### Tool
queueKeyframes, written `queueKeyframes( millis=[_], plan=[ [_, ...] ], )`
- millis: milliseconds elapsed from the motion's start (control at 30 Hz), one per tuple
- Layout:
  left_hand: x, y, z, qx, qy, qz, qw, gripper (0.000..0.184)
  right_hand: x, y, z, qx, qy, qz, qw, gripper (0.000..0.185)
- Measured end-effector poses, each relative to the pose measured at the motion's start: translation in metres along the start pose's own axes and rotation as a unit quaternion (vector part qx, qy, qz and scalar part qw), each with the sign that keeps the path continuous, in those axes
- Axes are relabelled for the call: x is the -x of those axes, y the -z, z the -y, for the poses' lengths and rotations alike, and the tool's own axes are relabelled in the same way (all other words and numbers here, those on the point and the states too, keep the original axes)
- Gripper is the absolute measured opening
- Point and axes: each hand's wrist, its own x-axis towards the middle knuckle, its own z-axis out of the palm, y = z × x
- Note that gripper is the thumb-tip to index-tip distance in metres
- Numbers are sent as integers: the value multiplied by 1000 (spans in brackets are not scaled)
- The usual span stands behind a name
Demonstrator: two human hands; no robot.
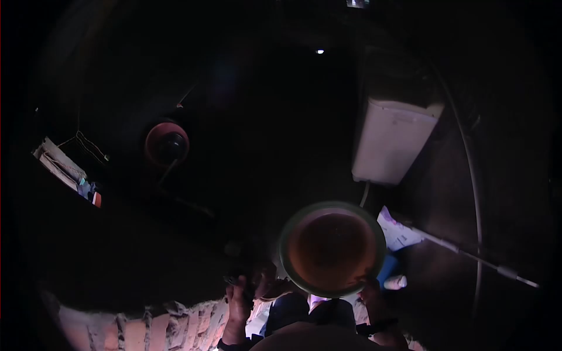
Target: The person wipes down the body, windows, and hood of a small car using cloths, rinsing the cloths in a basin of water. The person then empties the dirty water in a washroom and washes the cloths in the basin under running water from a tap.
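A round basin (283,251) with a green rim and brownish-orange contents, apparently liquid, is in front of my body, right of centre. My right hand (369,291) grips its lower right rim, with the fingertips over the inner edge. To the left of the basin, my left hand (237,294) is raised with bent fingers around something small and dark that the gloom hides. A dim skin-toned shape lies between this hand and the basin; I cannot make out what it is.
Bricks (134,330) run along the lower left. A white tank-like box (395,140) with a pipe is at upper right. Near the basin lie a printed packet (398,233), a white bottle (396,282) and a pole (445,243). Farther left is a red bucket (151,146).
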Motion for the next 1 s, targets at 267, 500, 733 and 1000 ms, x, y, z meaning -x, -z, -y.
queueKeyframes(
  millis=[267,500,733,1000],
  plan=[
    [-158,-35,-27,84,-80,-141,983,30,-166,-88,89,1,-18,26,999,16],
    [-320,-75,-91,167,-82,-232,955,28,-272,-176,169,-70,-99,190,974,25],
    [-492,-133,-158,113,-143,-128,975,23,-368,-282,203,-38,-75,132,988,18],
    [-664,-177,-193,119,-141,-138,973,26,-527,-411,235,-26,-11,-107,994,25]
  ],
)
